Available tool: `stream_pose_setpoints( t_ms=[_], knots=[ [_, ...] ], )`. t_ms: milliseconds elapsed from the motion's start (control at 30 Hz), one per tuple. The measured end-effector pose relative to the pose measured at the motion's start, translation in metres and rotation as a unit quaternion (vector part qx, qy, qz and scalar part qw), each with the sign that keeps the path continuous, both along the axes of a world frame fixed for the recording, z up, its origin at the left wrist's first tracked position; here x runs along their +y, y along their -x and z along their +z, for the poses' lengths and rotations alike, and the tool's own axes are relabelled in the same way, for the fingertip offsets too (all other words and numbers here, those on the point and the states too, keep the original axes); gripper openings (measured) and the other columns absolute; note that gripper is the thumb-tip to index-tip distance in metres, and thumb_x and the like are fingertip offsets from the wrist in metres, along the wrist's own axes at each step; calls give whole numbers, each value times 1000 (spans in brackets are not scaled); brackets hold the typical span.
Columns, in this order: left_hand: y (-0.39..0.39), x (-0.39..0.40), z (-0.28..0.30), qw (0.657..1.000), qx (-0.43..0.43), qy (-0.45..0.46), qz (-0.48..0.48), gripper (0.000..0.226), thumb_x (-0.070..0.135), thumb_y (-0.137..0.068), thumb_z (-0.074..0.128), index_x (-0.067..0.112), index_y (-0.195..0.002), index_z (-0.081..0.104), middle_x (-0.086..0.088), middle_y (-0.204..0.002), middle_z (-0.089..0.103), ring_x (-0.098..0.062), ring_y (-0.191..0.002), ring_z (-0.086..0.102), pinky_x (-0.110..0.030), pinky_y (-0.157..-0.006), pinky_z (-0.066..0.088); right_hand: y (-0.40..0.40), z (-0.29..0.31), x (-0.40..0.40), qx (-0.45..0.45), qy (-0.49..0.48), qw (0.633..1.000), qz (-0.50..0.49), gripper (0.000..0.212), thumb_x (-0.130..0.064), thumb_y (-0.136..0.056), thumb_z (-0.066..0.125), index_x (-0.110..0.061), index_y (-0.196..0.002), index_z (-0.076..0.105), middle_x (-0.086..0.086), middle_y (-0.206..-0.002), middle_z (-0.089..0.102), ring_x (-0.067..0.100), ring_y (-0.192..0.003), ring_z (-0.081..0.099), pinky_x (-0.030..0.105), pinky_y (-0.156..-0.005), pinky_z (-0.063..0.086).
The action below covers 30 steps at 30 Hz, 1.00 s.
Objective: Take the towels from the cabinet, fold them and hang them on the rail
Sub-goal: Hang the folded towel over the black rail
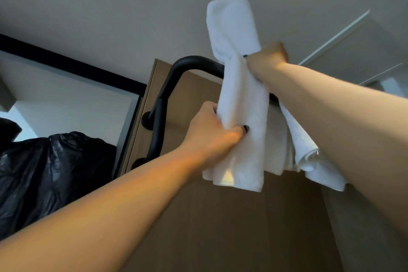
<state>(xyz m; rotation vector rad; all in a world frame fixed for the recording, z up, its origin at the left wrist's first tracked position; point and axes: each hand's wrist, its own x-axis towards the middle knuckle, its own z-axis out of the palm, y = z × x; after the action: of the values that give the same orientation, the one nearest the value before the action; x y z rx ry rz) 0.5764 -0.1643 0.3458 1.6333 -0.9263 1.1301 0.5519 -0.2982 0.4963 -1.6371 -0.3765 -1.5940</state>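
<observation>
While both hands hold towel [240, 104] | second towel [309, 152] crowds rail [176, 66]

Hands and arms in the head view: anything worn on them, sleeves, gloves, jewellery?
Both forearms are bare, with no sleeves or gloves showing. The left hand has dark polish on its thumbnail, and a dark nail shows on the right hand too. No watch or rings can be seen.

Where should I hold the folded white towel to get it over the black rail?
Probably as now: left hand gripping the folded towel low from its left edge, right hand gripping higher from the right. The long narrow strip stands upright at the rail, so its free top can tip over.
</observation>
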Motion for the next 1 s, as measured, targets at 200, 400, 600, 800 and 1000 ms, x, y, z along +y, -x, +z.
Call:
stream_pose_setpoints(
  t_ms=[200, 400, 600, 800, 1000],
  knots=[
    [-26, -8, -6, 999, -37, 31, 10, 39, 35, -83, 76, 29, -107, 45, 12, -104, 58, -6, -91, 61, -22, -68, 53, -1, 2, 8, -79, 220, 972, 6, 23, -16, -91, 57, -24, -104, 73, -4, -115, 68, 13, -104, 61, 23, -87, 47],
    [-44, -26, -11, 990, -92, 93, 46, 38, 39, -82, 74, 31, -107, 46, 15, -102, 57, -3, -91, 59, -33, -78, 57, 0, 2, 0, 18, 299, 954, 5, 30, -29, -100, 40, -15, -80, 57, -1, -86, 59, 14, -78, 50, 26, -66, 37],
    [-51, -25, -15, 963, -224, 146, 44, 32, 48, -90, 56, 26, -110, 47, 12, -108, 48, -2, -99, 51, -22, -80, 45, -2, 14, 10, 69, 284, 956, 33, 35, -55, -87, 50, -22, -86, 61, -1, -91, 63, 18, -80, 58, 33, -74, 41],
    [-38, 11, 29, 970, -144, 185, 57, 52, 41, -83, 65, 28, -123, 34, 7, -124, 39, -12, -119, 43, -38, -104, 44, -2, 14, 12, 98, 292, 948, 79, 36, -53, -87, 53, -25, -65, 53, -4, -63, 56, 14, -54, 50, 32, -66, 39],
    [-32, 14, 51, 955, -118, 20, 273, 55, 51, -71, 73, 32, -111, 41, 1, -129, 40, -27, -124, 37, -44, -103, 30, 1, 4, 1, 98, 274, 953, 84, 38, -59, -86, 54, -24, -78, 66, -1, -79, 69, 16, -72, 64, 32, -74, 48]
  ],
)
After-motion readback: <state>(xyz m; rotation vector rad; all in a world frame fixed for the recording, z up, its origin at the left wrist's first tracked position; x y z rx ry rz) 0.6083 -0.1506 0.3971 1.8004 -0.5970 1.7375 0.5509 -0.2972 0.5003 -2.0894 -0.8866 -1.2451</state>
